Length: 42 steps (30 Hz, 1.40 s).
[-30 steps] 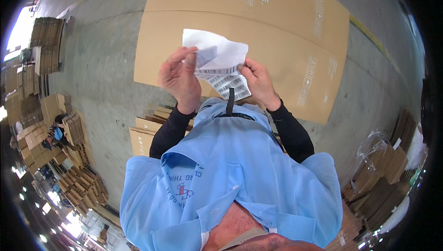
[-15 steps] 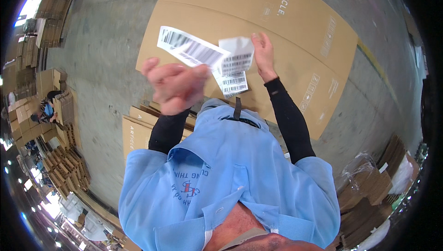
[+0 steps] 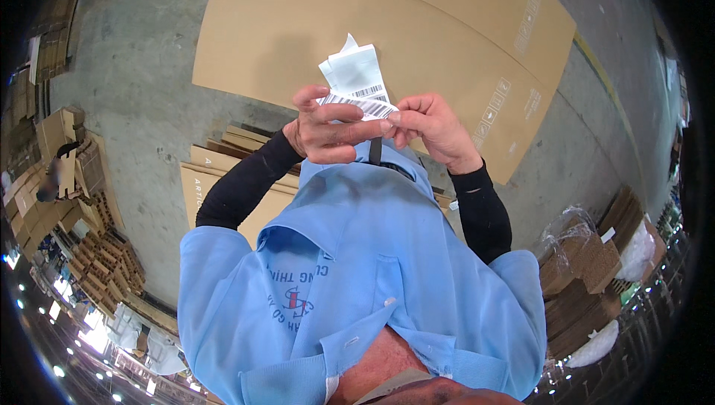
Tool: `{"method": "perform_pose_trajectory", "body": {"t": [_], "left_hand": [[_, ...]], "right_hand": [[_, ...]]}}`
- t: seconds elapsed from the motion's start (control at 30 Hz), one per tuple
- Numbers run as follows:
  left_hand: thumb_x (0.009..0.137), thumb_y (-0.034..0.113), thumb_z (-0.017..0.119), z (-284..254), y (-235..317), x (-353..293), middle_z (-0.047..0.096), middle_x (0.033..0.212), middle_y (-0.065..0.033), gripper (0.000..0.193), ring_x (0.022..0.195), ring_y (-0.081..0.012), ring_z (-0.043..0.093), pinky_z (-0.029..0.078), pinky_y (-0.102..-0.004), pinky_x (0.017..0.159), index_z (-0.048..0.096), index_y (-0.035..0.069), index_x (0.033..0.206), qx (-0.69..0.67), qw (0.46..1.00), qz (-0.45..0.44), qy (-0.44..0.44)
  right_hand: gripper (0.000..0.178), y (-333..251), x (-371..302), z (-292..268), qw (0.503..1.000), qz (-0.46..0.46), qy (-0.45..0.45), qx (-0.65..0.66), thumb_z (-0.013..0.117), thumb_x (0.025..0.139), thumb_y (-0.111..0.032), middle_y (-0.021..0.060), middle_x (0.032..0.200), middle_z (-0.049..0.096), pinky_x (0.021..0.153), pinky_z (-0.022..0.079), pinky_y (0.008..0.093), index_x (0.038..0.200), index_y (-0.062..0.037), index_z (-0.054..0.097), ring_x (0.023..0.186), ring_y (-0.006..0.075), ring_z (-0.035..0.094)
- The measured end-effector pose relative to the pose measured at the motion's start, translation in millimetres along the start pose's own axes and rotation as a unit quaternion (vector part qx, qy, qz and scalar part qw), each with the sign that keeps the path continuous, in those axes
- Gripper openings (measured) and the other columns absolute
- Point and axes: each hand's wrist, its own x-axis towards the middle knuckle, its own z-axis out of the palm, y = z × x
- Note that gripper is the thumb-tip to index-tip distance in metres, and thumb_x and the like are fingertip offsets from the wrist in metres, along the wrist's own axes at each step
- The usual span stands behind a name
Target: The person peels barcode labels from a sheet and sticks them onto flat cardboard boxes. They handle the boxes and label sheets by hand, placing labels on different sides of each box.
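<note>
Close in front of my waist are several white barcode labels (image 3: pixel 357 70), their loose ends reaching away over the cardboard. A narrow barcode strip (image 3: pixel 361 105) curves between my two hands. My right hand (image 3: pixel 439 131) pinches the strip's right end between thumb and fingers. On the other side, the bent fingers of my left hand (image 3: pixel 326 131) are closed on the labels' left edge, and the thumb is partly hidden. Beyond both hands lies a large flat cardboard sheet (image 3: pixel 298 25), creased and printed, which neither hand touches.
Smaller cardboard pieces (image 3: pixel 216 174) lean by my left arm. Stacks of cardboard (image 3: pixel 104 271) line the far left, where another person (image 3: pixel 53 178) is among the boxes. At right sit cardboard bundles with clear plastic wrap (image 3: pixel 570 230). A yellow line (image 3: pixel 596 62) marks the concrete floor.
Both hands have come in toward my waist and closer together. The barcode strip, held out at the left before, is now between them, and my right hand has closed on its end.
</note>
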Motion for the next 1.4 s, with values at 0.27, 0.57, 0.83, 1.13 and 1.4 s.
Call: {"method": "perform_pose_trajectory", "body": {"t": [0.27,0.57,0.83,1.13,1.4], "left_hand": [[0.088,0.036,0.076,7.7,-28.8,-24.2,0.061,0.134,-0.0155,0.031,0.111,-0.031,0.057,0.033,-0.052,0.108,0.057,0.013,0.094,-0.16,0.97,-0.176,-0.048],[0.095,0.027,0.071,71.7,-44.5,-51.2,0.06,0.134,-0.018,0.041,0.113,-0.0186,0.059,0.052,-0.0342,0.094,0.049,-0.001,0.116,-0.554,0.561,-0.61,-0.08],[0.09,0.003,0.072,110.3,-52.2,-46.2,0.07,0.104,-0.0158,0.04,0.09,-0.0167,0.069,0.059,-0.0283,0.078,0.046,-0.012,0.116,-0.521,0.532,-0.648,-0.161],[0.086,0.007,0.079,143.4,-136.1,-50.7,0.071,0.094,-0.0115,0.053,0.088,-0.0149,0.069,0.056,-0.0277,0.08,0.048,-0.013,0.125,-0.477,0.535,-0.674,-0.178],[0.085,0.012,0.08,287.7,-294.9,-33.0,0.075,0.094,-0.0158,0.07,0.091,-0.0171,0.072,0.056,-0.029,0.083,0.043,-0.019,0.136,-0.263,0.708,-0.476,-0.451]], "right_hand": [[0.017,7.8,-13.7,-12.1,0.989,-0.067,0.093,-0.091,0.066,0.094,-0.015,0.0053,0.081,0.071,0.067,0.052,0.0236,0.095,0.0014,0.071,0.071,0.0081,0.064],[0.014,4.9,-41.4,-24.6,0.982,-0.109,0.127,-0.088,0.065,0.093,-0.01,0.0065,0.083,0.071,0.07,0.054,0.0249,0.096,0.0034,0.071,0.075,0.0098,0.066],[0.013,28.8,-40.6,-40.8,0.98,-0.103,0.161,-0.06,0.066,0.093,-0.01,0.0048,0.08,0.07,0.068,0.052,0.0243,0.095,0.0022,0.071,0.072,0.0087,0.063],[0.019,97.8,37.5,-102.2,0.973,-0.047,0.222,-0.032,0.067,0.095,-0.017,0.0006,0.073,0.065,0.058,0.046,0.0228,0.089,0.0011,0.069,0.064,0.0058,0.056],[0.021,125.0,213.6,-201.4,0.966,-0.061,0.234,0.093,0.064,0.098,-0.022,0.0013,0.079,0.068,0.06,0.05,0.0246,0.09,-0.0028,0.069,0.066,0.0082,0.06]]}}
